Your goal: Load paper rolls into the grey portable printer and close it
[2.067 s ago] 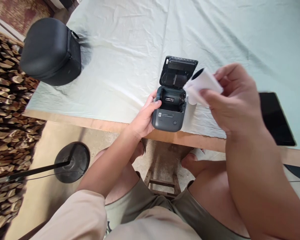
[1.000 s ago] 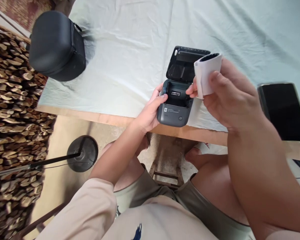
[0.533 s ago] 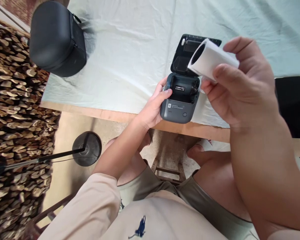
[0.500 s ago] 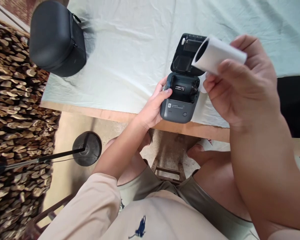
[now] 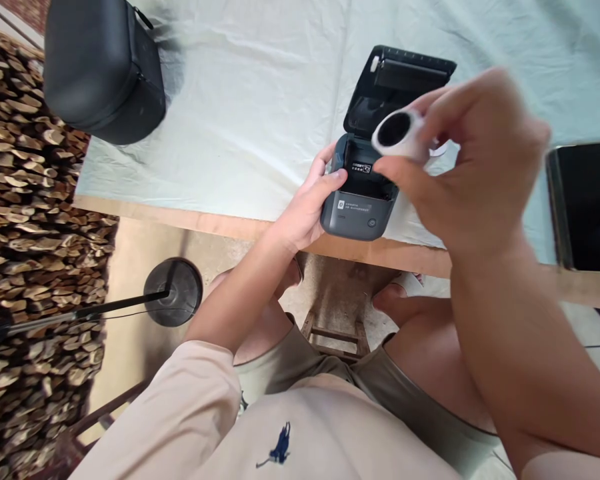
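A small dark grey printer (image 5: 356,212) sits at the near edge of the table with its lid (image 5: 397,87) swung open and its paper bay bare. My left hand (image 5: 307,210) grips the printer's left side, thumb on its top edge. My right hand (image 5: 473,167) pinches a white paper roll (image 5: 399,132) just above the open bay. The roll's hollow dark core faces me, and its far end is hidden behind my fingers.
A pale green cloth (image 5: 260,100) covers the table. A black zip case (image 5: 100,67) stands at the back left and a black tablet (image 5: 587,203) lies at the right edge. A round black stand base (image 5: 173,292) rests on the floor by stacked firewood (image 5: 25,220).
My right hand has turned the roll so its core faces me and lowered it toward the open bay. My left hand stays on the printer.
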A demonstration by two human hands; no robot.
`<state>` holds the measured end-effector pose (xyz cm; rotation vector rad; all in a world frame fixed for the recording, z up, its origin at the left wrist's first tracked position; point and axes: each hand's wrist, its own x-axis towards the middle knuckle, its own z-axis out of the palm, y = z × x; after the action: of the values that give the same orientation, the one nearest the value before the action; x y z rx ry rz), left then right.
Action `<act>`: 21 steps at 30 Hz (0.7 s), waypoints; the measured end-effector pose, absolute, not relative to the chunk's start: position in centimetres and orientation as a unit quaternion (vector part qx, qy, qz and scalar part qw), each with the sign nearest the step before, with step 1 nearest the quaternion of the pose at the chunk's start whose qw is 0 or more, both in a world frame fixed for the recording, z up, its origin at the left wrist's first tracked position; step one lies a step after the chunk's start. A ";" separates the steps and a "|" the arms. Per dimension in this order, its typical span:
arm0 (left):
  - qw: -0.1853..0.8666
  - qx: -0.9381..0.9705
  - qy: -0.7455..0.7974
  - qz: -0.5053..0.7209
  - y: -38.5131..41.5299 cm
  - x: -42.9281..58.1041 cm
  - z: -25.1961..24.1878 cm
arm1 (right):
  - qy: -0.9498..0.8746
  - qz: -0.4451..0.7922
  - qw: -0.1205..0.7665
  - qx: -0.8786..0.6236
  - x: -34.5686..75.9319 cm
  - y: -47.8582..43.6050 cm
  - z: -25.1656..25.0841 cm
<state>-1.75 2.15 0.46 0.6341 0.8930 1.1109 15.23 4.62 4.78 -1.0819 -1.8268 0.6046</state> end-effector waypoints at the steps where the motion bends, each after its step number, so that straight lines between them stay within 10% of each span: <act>1: 0.713 0.283 0.402 0.500 2.1 -1.8 0.5 | -0.773 0.210 0.394 -0.450 15.1 4.6 4.6; 9: 0.695 0.346 0.402 0.485 2.2 -2.0 -0.3 | -0.823 0.158 0.212 -0.504 14.5 5.0 4.0; 21: 0.694 0.338 0.388 0.503 2.4 -2.1 -0.7 | -0.814 0.083 0.271 -0.507 13.9 5.1 2.9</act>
<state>-2.11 2.41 -0.72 0.7538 0.8663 1.1235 13.88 5.13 2.91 -1.3667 -2.1922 0.2241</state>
